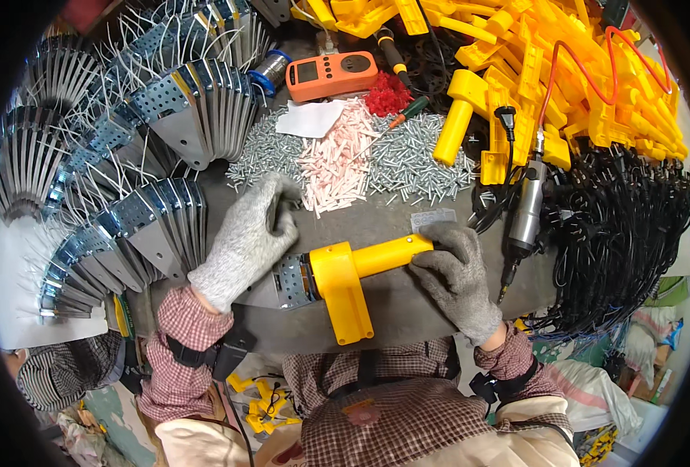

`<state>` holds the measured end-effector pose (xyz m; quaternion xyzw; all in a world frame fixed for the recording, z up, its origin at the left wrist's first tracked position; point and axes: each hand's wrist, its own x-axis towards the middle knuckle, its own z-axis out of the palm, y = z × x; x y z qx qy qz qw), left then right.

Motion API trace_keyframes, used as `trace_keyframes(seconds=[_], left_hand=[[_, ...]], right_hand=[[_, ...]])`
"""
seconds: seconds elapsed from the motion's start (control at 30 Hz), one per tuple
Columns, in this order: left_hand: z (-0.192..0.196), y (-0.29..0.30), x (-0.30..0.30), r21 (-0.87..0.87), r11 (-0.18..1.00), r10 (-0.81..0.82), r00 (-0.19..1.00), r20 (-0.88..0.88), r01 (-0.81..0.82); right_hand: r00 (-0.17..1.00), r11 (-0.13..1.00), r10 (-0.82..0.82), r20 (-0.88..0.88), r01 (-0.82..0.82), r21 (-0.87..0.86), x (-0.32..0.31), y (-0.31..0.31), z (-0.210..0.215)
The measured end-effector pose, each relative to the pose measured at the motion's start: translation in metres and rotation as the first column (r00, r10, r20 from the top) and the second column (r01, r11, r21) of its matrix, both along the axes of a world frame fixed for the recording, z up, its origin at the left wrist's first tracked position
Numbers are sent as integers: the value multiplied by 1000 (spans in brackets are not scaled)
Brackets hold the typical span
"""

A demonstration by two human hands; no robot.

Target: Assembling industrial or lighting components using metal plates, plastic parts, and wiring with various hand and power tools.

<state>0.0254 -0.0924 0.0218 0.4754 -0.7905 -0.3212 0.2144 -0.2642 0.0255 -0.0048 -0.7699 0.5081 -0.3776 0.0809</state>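
Note:
A yellow plastic tool housing (pixel 345 284) lies on the grey table in front of me, its handle pointing right. A perforated metal plate (pixel 291 282) with a flat grey blade sticks out of its left side. My right hand (pixel 458 280), in a grey knit glove, grips the handle's end between thumb and fingers. My left hand (pixel 248 237), gloved alike, is at the near edge of the silver screws (pixel 267 152), beside the pale pink sleeves (pixel 337 159). Its fingers are curled in, and what they hold, if anything, is hidden.
Rows of metal plates with white wires (pixel 158 226) stand at left. An orange meter (pixel 332 75), solder spool (pixel 269 71) and screwdriver (pixel 409 113) lie behind the screws. To the right are a power screwdriver (pixel 527 206) with a red hose, yellow housings (pixel 578 86) and black cables (pixel 617 241).

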Motion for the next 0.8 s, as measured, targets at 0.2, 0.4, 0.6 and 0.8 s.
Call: trace_keyframes(seconds=[0.2,0.4,0.6,0.8], left_hand=[[11,17,-2,312,895,-186,903,-388,318],[16,17,-12,85,935,-320,923,-214,344],[7,50,15,146,951,-227,934,-275,273],[5,50,-85,-213,887,-381,911,159,409]], right_hand=[[999,995,33,-20,-31,92,4,-2,-4],[983,997,-76,-169,76,-3,1,4,1],[712,720,-692,-115,691,-54,-66,31,14],[706,697,-699,-115,708,111,-89,-1,21]])
